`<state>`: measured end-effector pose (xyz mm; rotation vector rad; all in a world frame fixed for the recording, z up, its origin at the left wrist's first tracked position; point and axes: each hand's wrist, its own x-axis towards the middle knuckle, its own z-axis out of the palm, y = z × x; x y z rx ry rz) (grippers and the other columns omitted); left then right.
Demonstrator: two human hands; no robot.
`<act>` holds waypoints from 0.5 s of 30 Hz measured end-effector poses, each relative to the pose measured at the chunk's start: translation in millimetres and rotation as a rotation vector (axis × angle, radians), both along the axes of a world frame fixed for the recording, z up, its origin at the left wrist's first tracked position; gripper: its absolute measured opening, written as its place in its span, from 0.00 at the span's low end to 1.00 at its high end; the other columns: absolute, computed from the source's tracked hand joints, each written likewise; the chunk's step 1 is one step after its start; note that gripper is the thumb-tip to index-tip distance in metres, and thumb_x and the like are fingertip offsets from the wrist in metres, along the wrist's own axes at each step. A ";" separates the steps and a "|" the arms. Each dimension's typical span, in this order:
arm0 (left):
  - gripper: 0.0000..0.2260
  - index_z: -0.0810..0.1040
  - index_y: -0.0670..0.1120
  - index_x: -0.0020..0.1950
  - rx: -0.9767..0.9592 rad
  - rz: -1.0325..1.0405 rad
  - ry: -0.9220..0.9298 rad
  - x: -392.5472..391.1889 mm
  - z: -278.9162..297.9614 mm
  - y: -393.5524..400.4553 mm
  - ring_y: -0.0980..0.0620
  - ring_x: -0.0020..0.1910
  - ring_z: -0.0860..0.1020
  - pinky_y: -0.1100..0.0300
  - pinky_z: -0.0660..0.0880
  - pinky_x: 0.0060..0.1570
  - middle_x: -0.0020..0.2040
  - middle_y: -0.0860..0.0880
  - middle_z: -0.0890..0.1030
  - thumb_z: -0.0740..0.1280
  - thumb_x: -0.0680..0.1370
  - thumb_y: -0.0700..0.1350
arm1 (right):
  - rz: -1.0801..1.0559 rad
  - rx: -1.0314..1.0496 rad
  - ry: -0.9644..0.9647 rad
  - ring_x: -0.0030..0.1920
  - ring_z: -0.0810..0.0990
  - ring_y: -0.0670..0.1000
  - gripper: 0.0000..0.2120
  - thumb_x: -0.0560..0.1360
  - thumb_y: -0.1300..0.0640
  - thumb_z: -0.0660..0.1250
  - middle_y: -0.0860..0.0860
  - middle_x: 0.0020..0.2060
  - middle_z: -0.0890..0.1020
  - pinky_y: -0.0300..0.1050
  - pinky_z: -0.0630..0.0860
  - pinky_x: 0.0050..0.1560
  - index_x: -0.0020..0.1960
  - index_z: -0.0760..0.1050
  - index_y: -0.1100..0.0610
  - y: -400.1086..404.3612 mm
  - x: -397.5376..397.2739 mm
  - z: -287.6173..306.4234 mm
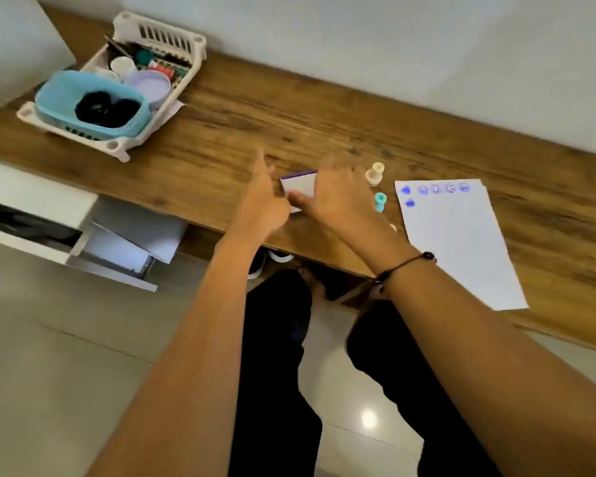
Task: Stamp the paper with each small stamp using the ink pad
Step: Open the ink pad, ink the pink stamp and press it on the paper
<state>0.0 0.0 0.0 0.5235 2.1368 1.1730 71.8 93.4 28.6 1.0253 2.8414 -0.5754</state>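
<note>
The white ink pad [300, 184] with a purple edge sits on the wooden desk, held between both hands. My left hand [262, 197] touches its left side with the index finger pointing up. My right hand [338, 194] covers its right side, thumb on the front. A cream stamp [374, 173] stands upright just right of my right hand; a teal stamp [380, 201] lies below it. The white paper [461, 242] lies further right, with several blue stamp marks [436, 189] along its top edge. The frame is blurred.
A white basket [117, 146] at the desk's far left holds a light blue tub [49, 98], jars and small items. A white drawer unit [31, 215] stands open below the desk's left end. My legs and the tiled floor are below.
</note>
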 end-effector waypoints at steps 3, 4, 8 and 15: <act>0.48 0.27 0.51 0.73 -0.118 -0.208 0.109 -8.4 -8.1 -5.3 0.45 0.76 0.54 0.46 0.57 0.73 0.78 0.45 0.52 0.62 0.71 0.32 | -0.086 0.023 -0.091 0.63 0.67 0.64 0.39 0.66 0.35 0.67 0.65 0.61 0.72 0.55 0.71 0.55 0.65 0.63 0.61 -7.4 -13.7 -18.0; 0.49 0.25 0.51 0.72 -0.133 -0.253 0.140 -11.3 -10.6 -6.3 0.44 0.76 0.53 0.45 0.56 0.73 0.78 0.45 0.53 0.63 0.71 0.33 | -0.107 0.046 -0.097 0.63 0.67 0.64 0.39 0.65 0.35 0.67 0.65 0.62 0.71 0.55 0.71 0.57 0.65 0.62 0.61 -10.8 -15.5 -22.0; 0.52 0.25 0.48 0.72 -0.162 -0.359 0.255 -9.6 -10.5 0.0 0.39 0.70 0.63 0.44 0.60 0.70 0.73 0.42 0.62 0.66 0.67 0.34 | -0.178 0.112 -0.108 0.64 0.66 0.65 0.35 0.66 0.43 0.70 0.67 0.64 0.69 0.58 0.69 0.62 0.64 0.62 0.60 -11.5 -22.4 -34.7; 0.48 0.34 0.41 0.75 -0.114 -0.286 0.501 -3.3 -18.9 4.6 0.42 0.58 0.69 0.53 0.66 0.60 0.66 0.40 0.69 0.68 0.69 0.36 | -0.207 0.051 -0.065 0.65 0.65 0.65 0.31 0.68 0.49 0.67 0.66 0.63 0.70 0.58 0.68 0.62 0.64 0.60 0.60 -9.9 -25.0 -33.4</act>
